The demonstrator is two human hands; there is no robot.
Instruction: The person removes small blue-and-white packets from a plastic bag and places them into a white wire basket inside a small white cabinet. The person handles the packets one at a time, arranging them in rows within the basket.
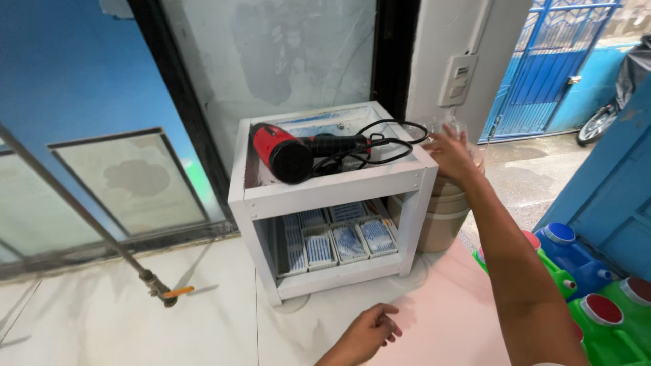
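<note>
While my right hand (453, 152) reaches past the white shelf unit's (325, 186) right edge, its grip spread loose on a clear plastic bottle (456, 126) atop the beige bucket (441, 217), my left hand (366, 332) hangs released near the floor; closing on the bottle seems the step in hand.

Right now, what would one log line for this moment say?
right hand: reaching to clear plastic bottle on tan bucket | left hand: empty, low | red heat gun: lying on white shelf unit
</note>
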